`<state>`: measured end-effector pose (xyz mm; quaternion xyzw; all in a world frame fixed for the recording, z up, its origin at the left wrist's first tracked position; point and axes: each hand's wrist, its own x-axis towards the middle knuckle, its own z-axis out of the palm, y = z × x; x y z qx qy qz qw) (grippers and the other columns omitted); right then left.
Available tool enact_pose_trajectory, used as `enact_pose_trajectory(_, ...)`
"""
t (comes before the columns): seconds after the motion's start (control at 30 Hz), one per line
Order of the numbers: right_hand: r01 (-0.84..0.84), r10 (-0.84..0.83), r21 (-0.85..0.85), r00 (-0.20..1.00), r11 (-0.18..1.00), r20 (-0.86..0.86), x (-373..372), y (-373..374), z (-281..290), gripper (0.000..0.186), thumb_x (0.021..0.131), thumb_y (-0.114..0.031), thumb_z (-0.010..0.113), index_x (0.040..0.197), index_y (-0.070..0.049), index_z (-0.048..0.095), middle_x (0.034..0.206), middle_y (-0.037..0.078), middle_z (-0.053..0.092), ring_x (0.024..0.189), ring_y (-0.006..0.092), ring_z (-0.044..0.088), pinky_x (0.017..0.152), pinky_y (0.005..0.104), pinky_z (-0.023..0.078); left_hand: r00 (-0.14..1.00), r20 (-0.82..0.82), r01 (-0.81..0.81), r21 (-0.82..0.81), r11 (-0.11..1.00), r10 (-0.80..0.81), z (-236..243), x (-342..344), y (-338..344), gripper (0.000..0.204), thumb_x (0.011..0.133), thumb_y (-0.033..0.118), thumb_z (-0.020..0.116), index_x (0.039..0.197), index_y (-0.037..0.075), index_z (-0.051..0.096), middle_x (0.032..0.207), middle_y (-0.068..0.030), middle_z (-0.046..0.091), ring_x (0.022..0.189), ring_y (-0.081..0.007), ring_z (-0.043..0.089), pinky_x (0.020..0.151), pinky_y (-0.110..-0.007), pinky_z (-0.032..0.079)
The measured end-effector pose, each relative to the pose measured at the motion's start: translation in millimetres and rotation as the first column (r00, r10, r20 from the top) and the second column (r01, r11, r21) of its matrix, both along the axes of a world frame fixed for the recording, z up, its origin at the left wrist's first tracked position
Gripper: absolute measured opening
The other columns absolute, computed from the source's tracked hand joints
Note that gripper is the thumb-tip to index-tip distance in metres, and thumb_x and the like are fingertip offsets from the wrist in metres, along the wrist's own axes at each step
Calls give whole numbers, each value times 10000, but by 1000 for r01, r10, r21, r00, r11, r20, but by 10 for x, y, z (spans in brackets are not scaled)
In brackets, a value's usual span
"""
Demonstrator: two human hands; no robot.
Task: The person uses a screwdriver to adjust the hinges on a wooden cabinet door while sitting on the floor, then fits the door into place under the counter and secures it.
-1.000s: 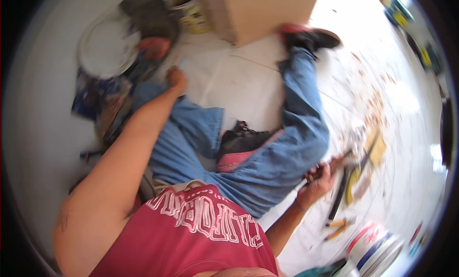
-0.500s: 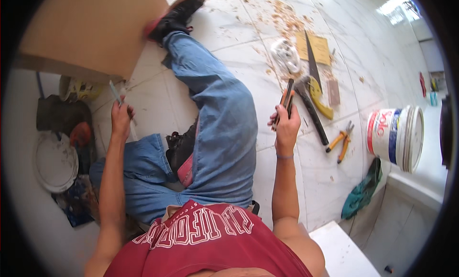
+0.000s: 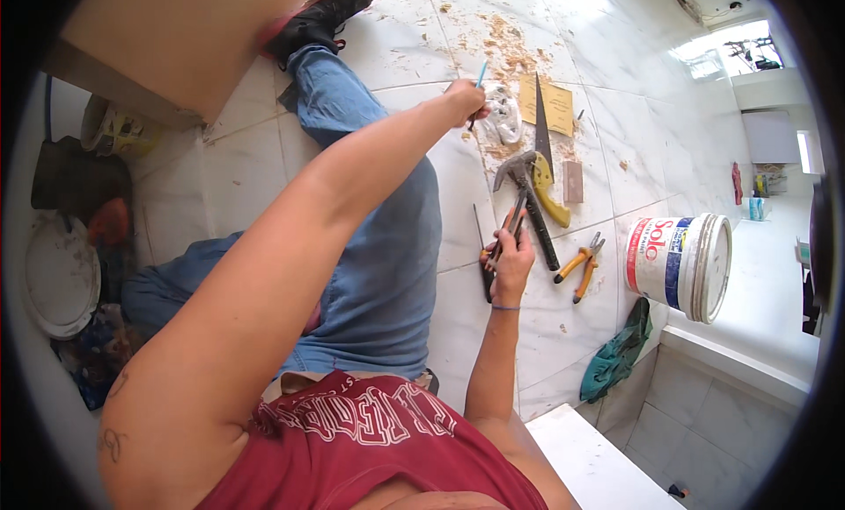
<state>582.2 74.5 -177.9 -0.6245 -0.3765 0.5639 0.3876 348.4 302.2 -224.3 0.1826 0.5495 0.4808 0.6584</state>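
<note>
My left hand [image 3: 466, 103] reaches across my body over the floor tiles, closed on a slim light-blue pencil-like stick [image 3: 481, 73] beside a white coiled bundle [image 3: 503, 114]. My right hand [image 3: 512, 271] grips a black-and-orange hand tool [image 3: 510, 224], whose exact kind is unclear. Just beyond it lies a claw hammer [image 3: 538, 220], its head touching the yellow handle of a handsaw [image 3: 549, 191]. Next to my right hand rests a thin-shafted tool [image 3: 480, 233] with a dark handle, partly hidden. Pliers [image 3: 578, 268] with yellow-orange handles lie further right.
Wood shavings [image 3: 506, 44], a sandpaper-like sheet [image 3: 556, 107] and a small brownish block [image 3: 573, 183] lie beyond the tools. A white bucket [image 3: 656, 255] lies on its side at the right, near a teal cloth [image 3: 616, 356]. A brown panel [image 3: 176, 35] stands at the upper left.
My left hand has swung from the left side near the panel to the middle, carrying the light-blue stick. The thin-shafted tool beside my right hand has come into sight.
</note>
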Motion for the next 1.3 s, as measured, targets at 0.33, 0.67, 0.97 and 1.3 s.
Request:
enact_pose_trajectory(0.33,-82,87,-84,994,993,60,-314,-118,-375,207,952,-164,598,1146,-91,595,750,25,579,586,100,566,443,240,435,928,-327,188,3,982,-177,-517,-171,-31,249,935,267,590,1102,132,716,1035,-92,717,889,-290,667,847,-541,513)
enact_pose_trajectory(0.67,142,-139,45,988,989,-73,-319,-235,-60,485,978,-184,526,1441,-52,468,858,32,497,674,124,490,595,256,430,335,-851,-169,367,915,404,-109,-2938,-3650,210,857,106,656,1041,46,737,964,-101,739,886,-169,688,778,-315,549)
enact_pose_trajectory(0.97,-48,50,276,999,960,-1,-791,77,85,366,930,-270,699,1184,-25,602,697,0,503,525,92,489,423,215,360,-242,-740,-403,-512,759,-628,279,-4654,-5701,339,857,67,601,1165,142,723,1257,-194,639,1122,-352,658,917,-473,540)
enact_pose_trajectory(1.3,-27,20,201,999,979,36,-380,-294,-32,382,967,-233,642,1271,-20,554,706,6,489,530,84,485,372,212,360,-206,-826,-458,-392,798,-524,65,-4707,-5506,144,840,113,621,900,43,731,1010,-195,723,929,-377,725,773,-487,583)
